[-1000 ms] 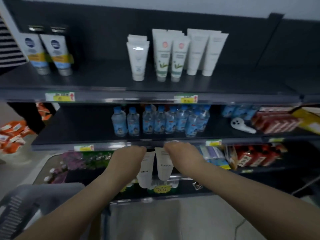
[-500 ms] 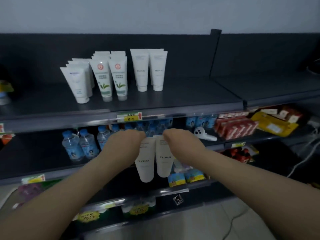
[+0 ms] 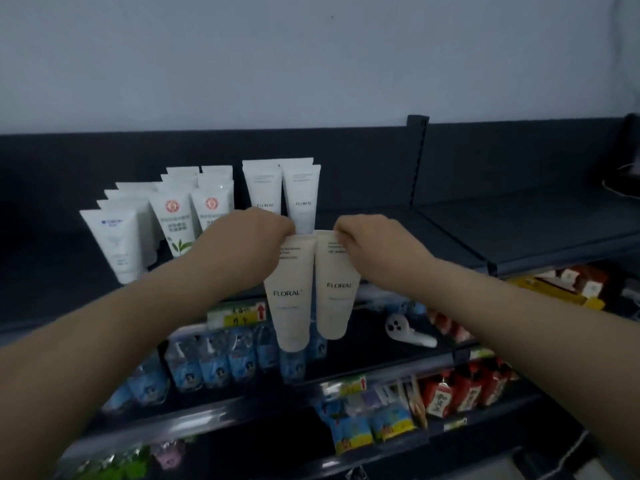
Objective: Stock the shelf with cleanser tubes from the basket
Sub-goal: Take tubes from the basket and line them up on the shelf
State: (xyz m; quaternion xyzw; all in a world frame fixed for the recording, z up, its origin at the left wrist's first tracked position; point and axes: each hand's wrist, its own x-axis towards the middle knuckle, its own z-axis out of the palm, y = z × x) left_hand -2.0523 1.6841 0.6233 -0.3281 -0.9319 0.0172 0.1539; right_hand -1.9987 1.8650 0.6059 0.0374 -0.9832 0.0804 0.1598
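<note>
My left hand [image 3: 242, 242] pinches the crimped top of a white FLORAL cleanser tube [image 3: 291, 299], which hangs cap down. Beside it, my right hand [image 3: 377, 245] grips a second white FLORAL tube [image 3: 336, 292] the same way. Both tubes hang in front of the top shelf's front edge [image 3: 450, 258], just right of two matching FLORAL tubes [image 3: 282, 192] standing on that dark top shelf. The basket is out of view.
Left of the FLORAL pair stand rows of white tubes with red logos [image 3: 192, 213] and plain white tubes [image 3: 116, 240]. The top shelf right of my hands is bare. Below are small water bottles [image 3: 214, 358], a white device [image 3: 405, 330], and red packets [image 3: 460, 393].
Both hands have lifted the two tubes from the lower shelf level up to the top shelf's edge. The view has tilted upward, and the basket has dropped out of sight.
</note>
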